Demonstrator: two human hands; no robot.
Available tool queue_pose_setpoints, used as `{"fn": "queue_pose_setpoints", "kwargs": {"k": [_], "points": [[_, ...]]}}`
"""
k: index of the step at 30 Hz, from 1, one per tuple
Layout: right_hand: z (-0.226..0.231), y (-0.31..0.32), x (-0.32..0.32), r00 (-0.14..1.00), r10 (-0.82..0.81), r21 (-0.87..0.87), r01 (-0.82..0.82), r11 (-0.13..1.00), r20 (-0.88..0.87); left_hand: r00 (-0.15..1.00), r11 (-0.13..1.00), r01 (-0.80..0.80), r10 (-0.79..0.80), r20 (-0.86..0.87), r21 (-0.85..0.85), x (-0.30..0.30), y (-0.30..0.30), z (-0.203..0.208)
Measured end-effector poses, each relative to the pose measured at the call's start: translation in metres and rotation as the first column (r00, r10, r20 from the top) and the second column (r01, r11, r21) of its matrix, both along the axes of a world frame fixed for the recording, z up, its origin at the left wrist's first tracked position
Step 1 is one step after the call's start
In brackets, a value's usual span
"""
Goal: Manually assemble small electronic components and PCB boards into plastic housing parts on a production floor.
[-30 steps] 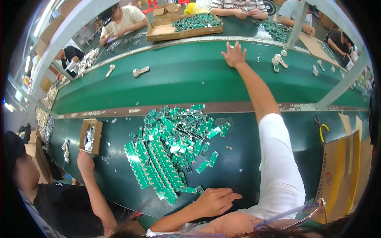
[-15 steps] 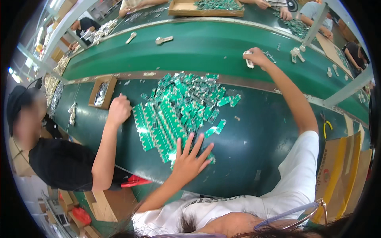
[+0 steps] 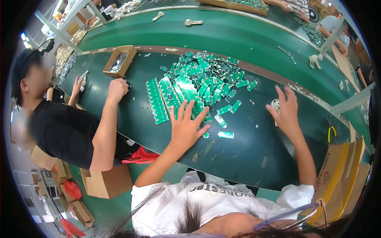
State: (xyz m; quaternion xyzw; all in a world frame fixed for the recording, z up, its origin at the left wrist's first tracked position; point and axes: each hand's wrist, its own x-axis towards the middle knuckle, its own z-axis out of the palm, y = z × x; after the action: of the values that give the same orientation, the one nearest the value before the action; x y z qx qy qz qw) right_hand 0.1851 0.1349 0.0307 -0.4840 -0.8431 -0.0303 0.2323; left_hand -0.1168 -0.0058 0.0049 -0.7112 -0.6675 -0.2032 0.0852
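Observation:
My left hand (image 3: 185, 129) is spread palm down at the near edge of a heap of green circuit boards (image 3: 214, 77). Its fingertips reach onto long board panels (image 3: 157, 101) lying side by side at the heap's left. Off to the right, my right hand (image 3: 289, 113) has its fingers apart over the dark table. A white piece with a round head (image 3: 276, 104) shows between thumb and forefinger, partly covered by the hand. Several small loose boards, such as this one (image 3: 226, 135), lie between my hands.
On the left, a co-worker's closed hand (image 3: 118, 90) rests near a small open carton (image 3: 120, 61). Beyond runs a green conveyor belt (image 3: 238, 33) carrying white pieces (image 3: 193, 22). Yellow-handled pliers (image 3: 331, 131) and a large cardboard box (image 3: 337, 174) are at right.
My right hand has come back from the belt to the table with the white piece, and its fingers have spread. My left hand stays at the boards. The head view has shifted.

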Motion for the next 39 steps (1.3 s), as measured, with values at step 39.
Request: {"fn": "queue_pose_setpoints", "kwargs": {"k": [39], "points": [[-0.028, 0.103, -0.214, 0.700, 0.707, -0.276, -0.663, 0.695, 0.100, 0.921, 0.926, -0.229, 0.107, 0.375, 0.300, -0.026, -0.014, -0.015]]}}
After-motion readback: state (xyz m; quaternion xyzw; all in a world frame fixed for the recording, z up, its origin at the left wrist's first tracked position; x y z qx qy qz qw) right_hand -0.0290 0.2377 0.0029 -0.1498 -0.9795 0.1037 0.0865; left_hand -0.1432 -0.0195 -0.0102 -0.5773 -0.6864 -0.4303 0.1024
